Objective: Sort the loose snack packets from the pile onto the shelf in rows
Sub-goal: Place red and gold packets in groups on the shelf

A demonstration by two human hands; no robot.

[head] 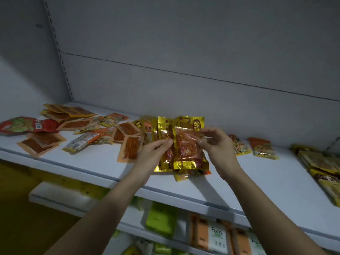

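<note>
white shelf (95, 162) under me: my left grip (156, 151) and right grip (215, 142) both pinch gold packets (185, 146), lower ones half hidden.

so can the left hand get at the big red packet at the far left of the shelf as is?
Probably not yet: the left hand is gripping the gold packets with the right hand. The path along the shelf to the red packet looks open once it lets go.

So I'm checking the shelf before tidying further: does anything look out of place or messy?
Yes. Left of the hands, the pile of orange packets lies scattered at mixed angles, some overlapping, with one red packet among them. Nothing looks torn or spilled.
</note>
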